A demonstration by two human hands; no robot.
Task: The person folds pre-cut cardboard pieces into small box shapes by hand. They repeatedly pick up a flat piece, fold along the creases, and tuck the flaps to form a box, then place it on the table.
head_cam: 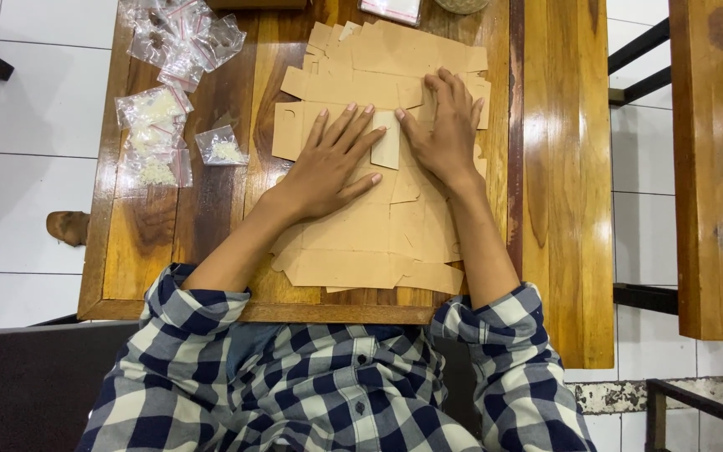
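Both hands flat, open, gripping nothing.
Left hand (328,163) and right hand (445,134) press the flap (387,142) between them onto the cardboard blank (353,243), creasing it.

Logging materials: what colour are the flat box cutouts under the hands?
Plain tan kraft brown; the flat box cutouts show best in the head view.

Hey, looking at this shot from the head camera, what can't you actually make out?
Head view only:
- The flat brown cardboard cutout: its middle is covered by the left hand and right hand.
- Contents of the small clear bags: too small to identify.
- A packet and a woven object: cut off by the top edge.
- The brown thing on the floor: partly hidden by the wooden table.
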